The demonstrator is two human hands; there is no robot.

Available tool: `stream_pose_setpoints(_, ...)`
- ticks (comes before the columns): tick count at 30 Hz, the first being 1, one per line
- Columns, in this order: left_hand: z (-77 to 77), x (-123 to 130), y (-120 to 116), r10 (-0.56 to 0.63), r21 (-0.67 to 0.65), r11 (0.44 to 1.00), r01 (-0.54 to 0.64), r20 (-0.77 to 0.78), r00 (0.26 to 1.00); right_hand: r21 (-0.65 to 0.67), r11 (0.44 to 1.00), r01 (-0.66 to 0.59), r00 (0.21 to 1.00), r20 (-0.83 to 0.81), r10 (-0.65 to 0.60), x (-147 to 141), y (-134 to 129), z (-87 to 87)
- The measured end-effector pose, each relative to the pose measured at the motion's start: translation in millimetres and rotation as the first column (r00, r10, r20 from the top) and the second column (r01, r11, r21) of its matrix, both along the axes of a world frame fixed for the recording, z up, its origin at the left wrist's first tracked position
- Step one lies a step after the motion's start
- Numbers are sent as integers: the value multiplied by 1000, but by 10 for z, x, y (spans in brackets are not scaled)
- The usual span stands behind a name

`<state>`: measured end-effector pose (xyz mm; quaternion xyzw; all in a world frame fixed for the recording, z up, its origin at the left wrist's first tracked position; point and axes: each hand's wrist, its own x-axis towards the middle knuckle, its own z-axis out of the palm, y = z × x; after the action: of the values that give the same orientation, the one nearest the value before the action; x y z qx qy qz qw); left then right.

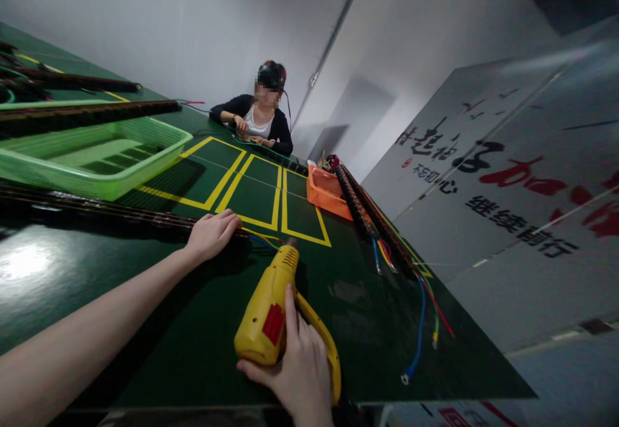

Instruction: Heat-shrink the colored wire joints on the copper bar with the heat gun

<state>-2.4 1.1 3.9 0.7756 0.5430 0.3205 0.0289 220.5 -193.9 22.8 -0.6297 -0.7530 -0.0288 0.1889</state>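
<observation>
My right hand (302, 362) is wrapped round a yellow heat gun (264, 311) with a red label, held low over the near side of the table. Its metal nozzle points away from me, close to the ends of several coloured wires (264, 238). Those wires come out of a long dark wire harness (120, 211) lying across the table from the left. My left hand (213, 237) is closed over the harness near that wire end, a short way left of the nozzle. The wire tips are partly hidden beside the nozzle.
A green basket (145, 172) with another harness across it stands at the left. An orange basket (324, 196) and more harnesses (355, 201) with lugged wires lie at the right. Yellow tape rectangles (280, 211) mark the green table (358, 349). A co-worker (261, 117) sits opposite, handling wires.
</observation>
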Motion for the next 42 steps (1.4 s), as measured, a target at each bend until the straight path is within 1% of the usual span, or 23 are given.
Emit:
stream_pose_setpoints(5,1,3,-4,13,7,1000,-13,-9,1000,-14,997,-71,997,-15,71,-228,-33,23)
stream_pose_setpoints(10,22,12,-14,25,-2,1000,-25,-10,1000,-39,990,-133,990,-59,131,-488,-41,-13)
stream_pose_setpoints(13,27,12,-18,10,-16,1000,-10,12,1000,-34,987,-156,986,-64,154,-573,-46,-46)
stream_pose_setpoints(16,24,9,-23,1,-14,1000,-1,38,999,-33,983,-179,982,-67,176,-597,-50,-53)
stream_pose_setpoints(22,14,-3,-20,-2,-15,1000,2,42,999,-65,977,-201,976,-100,194,-558,-56,-25)
stream_pose_setpoints(28,20,-9,-26,-10,-11,1000,10,42,999,-75,979,-190,978,-100,182,-418,-57,11)
stream_pose_setpoints(32,33,-9,-31,-25,-24,999,26,31,999,-92,989,-118,991,-71,111,-269,-57,41)
stream_pose_setpoints(37,38,-8,-37,-18,-32,999,19,39,999,-77,997,-24,1000,-12,23,-97,-52,37)
stream_pose_setpoints(42,26,-5,-29,-4,-35,999,6,44,999,-83,997,-1,1000,7,1,-75,-52,45)
